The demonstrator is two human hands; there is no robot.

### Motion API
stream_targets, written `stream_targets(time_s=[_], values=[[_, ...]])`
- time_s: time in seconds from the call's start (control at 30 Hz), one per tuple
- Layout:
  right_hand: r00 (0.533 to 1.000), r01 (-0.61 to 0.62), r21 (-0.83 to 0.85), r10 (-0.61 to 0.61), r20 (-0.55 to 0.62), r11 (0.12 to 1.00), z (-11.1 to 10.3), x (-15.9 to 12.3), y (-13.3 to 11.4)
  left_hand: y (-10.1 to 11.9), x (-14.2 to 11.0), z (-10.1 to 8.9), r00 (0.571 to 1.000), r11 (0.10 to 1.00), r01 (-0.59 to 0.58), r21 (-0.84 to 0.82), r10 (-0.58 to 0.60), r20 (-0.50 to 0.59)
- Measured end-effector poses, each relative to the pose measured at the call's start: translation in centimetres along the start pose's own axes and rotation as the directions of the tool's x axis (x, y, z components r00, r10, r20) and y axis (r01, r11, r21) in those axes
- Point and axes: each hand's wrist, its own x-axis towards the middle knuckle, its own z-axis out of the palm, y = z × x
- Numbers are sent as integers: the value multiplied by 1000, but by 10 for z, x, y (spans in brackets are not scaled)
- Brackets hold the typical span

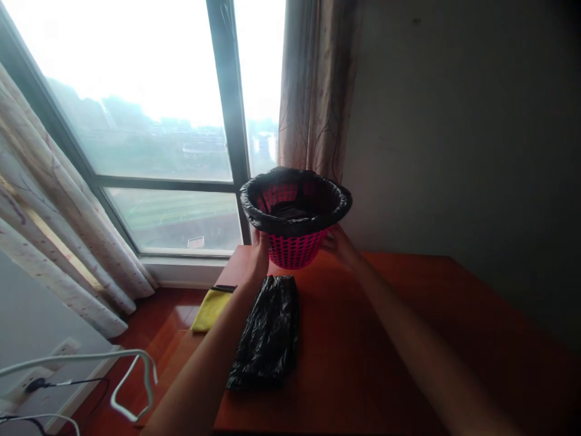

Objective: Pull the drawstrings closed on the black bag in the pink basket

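Note:
A pink perforated wastebasket (297, 251) is held up over the table between my two hands. A black bin bag (297, 225) lines it and is folded outward over the whole rim. My left hand (259, 257) grips the basket's left side just under the rim, its fingers partly hidden. On the right side, my right hand (338, 243) holds the basket below the bag's edge, fingers curled against the wall. Below the basket, a flattened black plastic bag (267, 339) lies on the table, partly covered by my left forearm.
The reddish-brown wooden table (363, 339) stands beside a window (177, 212). A yellow cloth (211, 309) hangs near its left edge. White bent tubing (147, 381) and a plugged-in cable (39, 384) are at lower left. Curtains (318, 91) flank the window.

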Motion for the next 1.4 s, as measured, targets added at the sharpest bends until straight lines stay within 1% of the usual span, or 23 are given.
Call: stream_targets(time_s=[0.07,0.13,0.23,0.3,0.4,0.5,0.6,0.7,0.77,0.83,0.93,1.03,1.07,1.1,1.13,1.17,1.2,1.23,1.27,1.3,1.4], values=[[997,-16,-14,15,-82,1000,-23,-28,-6,6,-22,22,998,999,-34,10,33,61],[989,-58,-32,53,-140,998,-46,-60,-10,12,-47,38,993,997,-50,53,44,110],[981,-124,-53,114,-155,991,-73,-107,-14,22,-82,50,985,991,39,129,-60,163],[974,-148,-37,140,-176,988,-83,-133,-15,26,-101,54,974,982,88,164,-120,192],[965,-166,-6,161,-207,986,-86,-164,-13,29,-122,56,965,971,112,213,-157,210],[959,-173,2,169,-229,985,-83,-185,-7,29,-135,55,954,954,108,279,-179,243],[952,-191,14,188,-240,982,-80,-198,3,29,-145,50,949,945,55,323,-150,277],[957,-179,1,174,-231,984,-79,-209,11,30,-155,43,953,938,1,345,-105,283],[963,-165,-25,155,-222,986,-79,-214,13,30,-161,38,958,931,-6,366,-100,270],[966,-157,-59,141,-218,986,-79,-219,9,30,-166,30,955,924,-5,382,-109,275],[967,-173,-131,143,-209,976,-85,-221,-8,30,-165,16,946,913,-31,407,-104,307],[966,-198,-193,158,-207,961,-103,-213,-32,34,-148,3,963,905,-38,424,-81,259],[960,-211,-187,168,-223,959,-111,-208,-39,36,-139,0,968,918,-9,396,-92,235],[952,-226,-160,182,-246,961,-120,-201,-46,39,-128,-2,968,942,45,332,-124,219],[940,-241,-111,203,-275,964,-128,-195,-51,42,-116,-3,956,963,136,231,-189,224],[925,-254,-47,229,-303,966,-136,-187,-56,44,-105,-4,930,960,260,101,-277,242],[912,-260,19,252,-323,965,-142,-180,-60,47,-94,-4,883,916,400,-31,-376,281],[904,-254,75,264,-338,964,-146,-173,-64,50,-84,-3,826,842,522,-134,-459,328],[900,-241,116,266,-345,964,-148,-168,-68,53,-75,-3,782,779,596,-197,-506,365],[902,-228,143,264,-342,963,-149,-163,-71,56,-68,-2,751,732,640,-234,-531,392],[924,-198,176,243,-295,964,-143,-155,-80,66,-57,-2,721,664,682,-307,-540,434]])
